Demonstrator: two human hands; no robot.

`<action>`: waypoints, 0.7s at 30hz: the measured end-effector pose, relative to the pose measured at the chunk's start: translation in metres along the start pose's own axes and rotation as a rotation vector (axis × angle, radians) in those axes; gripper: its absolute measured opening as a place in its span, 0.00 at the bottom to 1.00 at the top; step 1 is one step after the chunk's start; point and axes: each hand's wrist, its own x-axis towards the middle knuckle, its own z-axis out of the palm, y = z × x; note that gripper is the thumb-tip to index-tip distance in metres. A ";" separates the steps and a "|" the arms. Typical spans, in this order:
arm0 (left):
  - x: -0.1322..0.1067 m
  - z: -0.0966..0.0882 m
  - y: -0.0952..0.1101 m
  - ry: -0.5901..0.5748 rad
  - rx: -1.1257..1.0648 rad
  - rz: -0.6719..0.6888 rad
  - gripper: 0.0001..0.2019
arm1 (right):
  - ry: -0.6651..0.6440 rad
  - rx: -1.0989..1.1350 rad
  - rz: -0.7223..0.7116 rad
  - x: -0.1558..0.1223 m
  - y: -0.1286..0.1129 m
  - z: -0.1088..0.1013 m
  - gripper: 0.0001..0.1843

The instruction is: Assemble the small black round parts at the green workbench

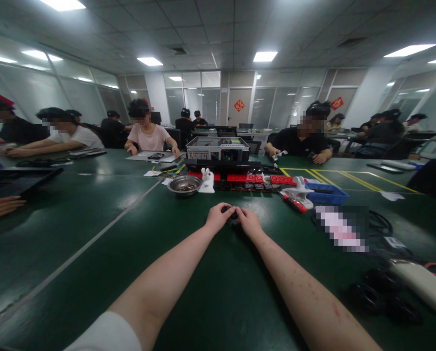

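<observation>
From the camera on your head, you see both your arms stretched out over the green table (pixel 93 273). Your left hand (pixel 218 217) and your right hand (pixel 248 221) meet in the middle, fingers curled in tight. A small black thing (pixel 230 213) sits right between them. Your left hand pinches it from one side and your right hand pinches it from the other, so it is caught between your fingertips, low over the table. It is too small to tell what it is.

Just past your left hand stands a metal bowl (pixel 185 185) with little bits inside. A small white thing (pixel 207 181) stands just beside the bowl. Behind them lies a row of red parts (pixel 247 178), and behind that an open computer box (pixel 218 148). Near your right hand, off to its right, lies a tool with a red handle (pixel 294 203), with a blue tray (pixel 327 195) behind it. Far to the left, another person's hand (pixel 0 207) rests flat on the table.
</observation>
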 end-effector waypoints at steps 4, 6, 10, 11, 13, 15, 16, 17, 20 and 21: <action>0.001 -0.001 0.000 -0.002 -0.098 -0.052 0.19 | -0.004 0.000 -0.044 -0.002 -0.002 0.001 0.19; 0.002 -0.002 -0.001 -0.022 -0.173 -0.106 0.20 | 0.022 0.006 -0.092 -0.003 -0.004 0.001 0.16; 0.005 -0.003 -0.001 -0.057 -0.238 -0.143 0.21 | 0.067 -0.036 -0.218 -0.007 -0.006 -0.002 0.17; 0.006 -0.003 -0.001 -0.058 -0.249 -0.147 0.21 | 0.077 -0.040 -0.244 -0.007 -0.007 -0.002 0.17; 0.007 -0.003 -0.001 -0.045 -0.261 -0.150 0.21 | 0.095 -0.020 -0.257 -0.008 -0.009 -0.002 0.18; 0.007 -0.001 -0.001 -0.027 -0.267 -0.149 0.21 | 0.125 0.025 -0.207 -0.008 -0.010 -0.001 0.18; 0.006 0.000 -0.001 -0.017 -0.266 -0.144 0.20 | 0.140 0.043 -0.166 -0.008 -0.010 0.000 0.18; 0.006 0.001 -0.001 -0.008 -0.256 -0.133 0.20 | 0.151 0.049 -0.124 -0.008 -0.010 0.000 0.19; 0.003 0.001 0.001 0.013 -0.172 -0.077 0.20 | 0.129 0.003 -0.031 -0.006 -0.009 0.000 0.23; 0.003 0.001 0.002 0.015 -0.136 -0.058 0.20 | 0.107 -0.018 -0.018 -0.006 -0.009 -0.001 0.24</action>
